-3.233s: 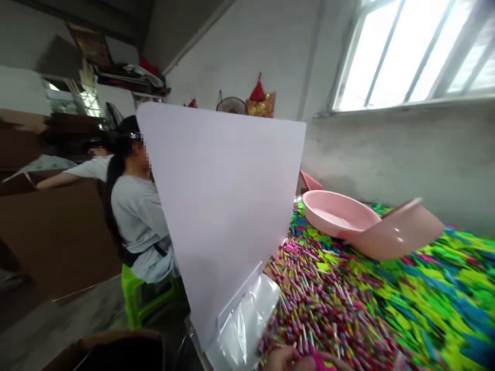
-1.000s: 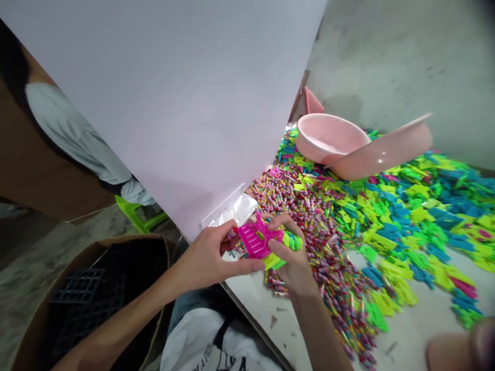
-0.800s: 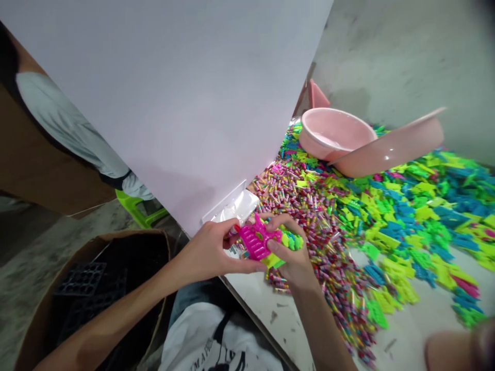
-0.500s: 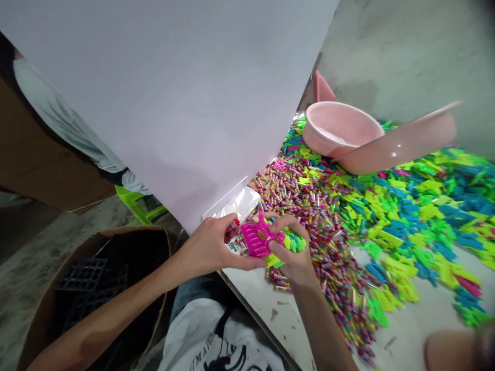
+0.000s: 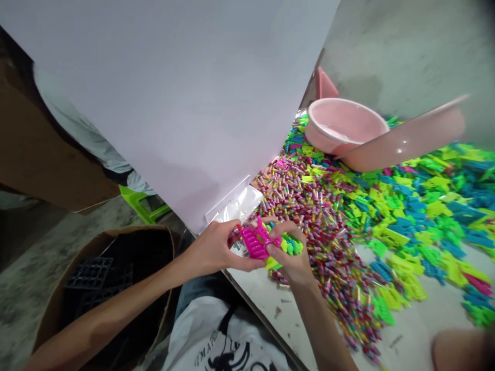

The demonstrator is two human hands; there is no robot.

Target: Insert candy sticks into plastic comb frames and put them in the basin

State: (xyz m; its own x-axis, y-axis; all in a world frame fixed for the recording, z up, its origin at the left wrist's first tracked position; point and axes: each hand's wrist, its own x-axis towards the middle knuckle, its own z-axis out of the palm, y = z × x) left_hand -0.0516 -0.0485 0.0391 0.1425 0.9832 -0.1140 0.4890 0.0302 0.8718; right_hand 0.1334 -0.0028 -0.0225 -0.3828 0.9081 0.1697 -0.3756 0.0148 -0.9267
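Note:
My right hand is closed around a stack of flat plastic toy pieces; a bright pink piece lies at the front, with yellow, green and blue pieces behind it. My left hand is at the pink piece's left end, its thumb along the lower edge. Between the left fingers is a small red-tipped tube, mostly hidden, touching or very near the pink piece. Just beyond the hands, clear plastic packaging lies on the white table.
Small colourful wrapped tubes form a heap right of my hands. Green, yellow and blue toy pieces spread farther right, beneath pink basins. A large white panel rises ahead. A carton with black trays stands left; a person's sleeve shows behind.
My left hand has brought the red-tipped tube closer to the pink piece, and its fingers cover more of it. The right hand keeps its hold. The whole view has shifted slightly.

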